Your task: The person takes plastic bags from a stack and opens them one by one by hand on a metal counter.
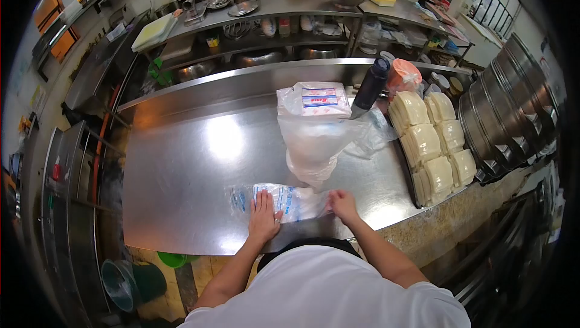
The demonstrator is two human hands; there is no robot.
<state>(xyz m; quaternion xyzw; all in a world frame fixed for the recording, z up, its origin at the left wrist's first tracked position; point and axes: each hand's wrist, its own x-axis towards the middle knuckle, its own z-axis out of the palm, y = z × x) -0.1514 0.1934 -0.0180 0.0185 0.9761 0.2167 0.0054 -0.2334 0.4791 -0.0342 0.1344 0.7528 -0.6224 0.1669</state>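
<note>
A clear plastic packet with blue print (287,202) lies flat on the steel table (181,207), close to its front edge. My left hand (264,218) rests on the packet with fingers stretched out, pressing it down. At the packet's right end, my right hand (344,206) is closed, pinching the thin clear plastic there. What is inside the packet is hard to make out. Just beyond both hands lies a crumpled white plastic bag (311,150), and a pink-and-white printed pack (320,101) sits at its far end.
A dark bottle (371,83) stands behind the bag, near an orange-lidded container (403,75). To the right, a dark tray holds several wrapped pale stacks (420,144) beside tall metal steamers (510,101). A green bin (134,284) stands on the floor. Other people are in the background.
</note>
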